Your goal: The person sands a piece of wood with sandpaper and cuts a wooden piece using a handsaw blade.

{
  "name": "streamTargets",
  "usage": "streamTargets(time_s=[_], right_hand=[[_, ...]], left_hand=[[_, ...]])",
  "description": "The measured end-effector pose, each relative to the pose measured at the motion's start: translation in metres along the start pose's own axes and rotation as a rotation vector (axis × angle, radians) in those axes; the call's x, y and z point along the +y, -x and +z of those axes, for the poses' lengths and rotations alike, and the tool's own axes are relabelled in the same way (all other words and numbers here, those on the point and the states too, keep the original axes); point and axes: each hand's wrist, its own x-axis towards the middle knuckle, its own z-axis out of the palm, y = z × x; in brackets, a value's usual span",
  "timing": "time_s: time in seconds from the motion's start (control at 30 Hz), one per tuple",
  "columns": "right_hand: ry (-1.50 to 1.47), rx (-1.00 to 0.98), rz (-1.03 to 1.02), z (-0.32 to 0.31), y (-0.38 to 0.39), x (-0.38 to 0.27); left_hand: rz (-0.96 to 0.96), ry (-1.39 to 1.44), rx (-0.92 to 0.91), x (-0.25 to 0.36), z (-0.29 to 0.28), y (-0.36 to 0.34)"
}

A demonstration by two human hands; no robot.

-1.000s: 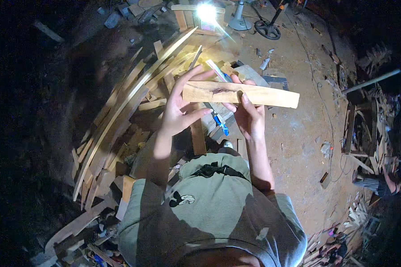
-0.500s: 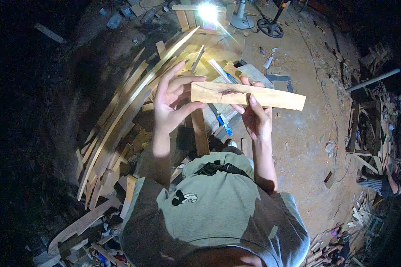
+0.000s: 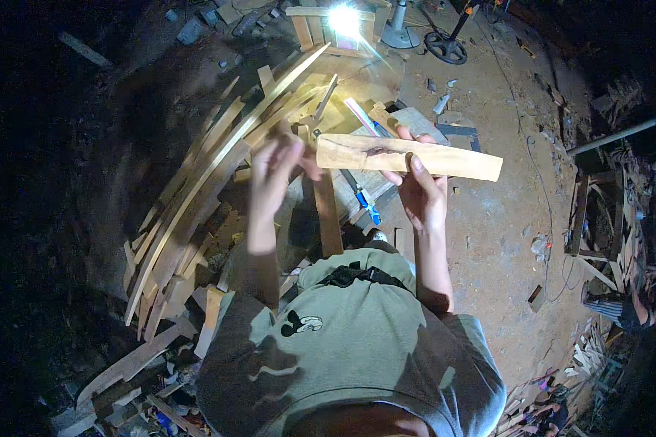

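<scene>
A short, flat piece of pale wood [image 3: 463, 162] with a dark knot streak is held out level in front of my chest. Around its right half my right hand [image 3: 424, 191] is closed, thumb pressed on the front face and fingers behind it. Just off the left end, my left hand [image 3: 275, 169] is raised and smeared by motion, so its fingers do not show clearly. It appears apart from the wood. Below and behind the piece, a blue clamp-like tool [image 3: 366, 204] lies by a grey board, and a brown plank [image 3: 328, 218] stretches toward me.
Long curved wood strips [image 3: 186, 200] are piled at the left. A bright lamp [image 3: 344, 22] shines from a wooden frame at the far side. A pedestal base [image 3: 399, 35] and a black wheel-shaped base [image 3: 444, 48] stand beyond. Other people [image 3: 627, 306] are at the right edge, near scrap wood.
My left hand has let go of the wood's left end and drawn back a little, its fingers now blurred. My right hand keeps hold of the wood, almost unmoved.
</scene>
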Motion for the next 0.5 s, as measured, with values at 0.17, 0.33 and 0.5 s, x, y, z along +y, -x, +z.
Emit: streamTargets(time_s=[0.17,0.33,0.5], right_hand=[[0.23,-0.169,-0.064,-0.002,-0.004,0.004],[0.442,-0.234,-0.018,0.001,-0.002,0.027],[0.504,-0.27,-0.094,0.007,-0.011,0.016]], left_hand=[[-0.133,0.13,-0.206,0.0,0.023,0.004],[-0.125,0.13,-0.237,-0.012,0.03,0.002],[-0.178,0.078,-0.194,-0.006,0.022,0.002]])
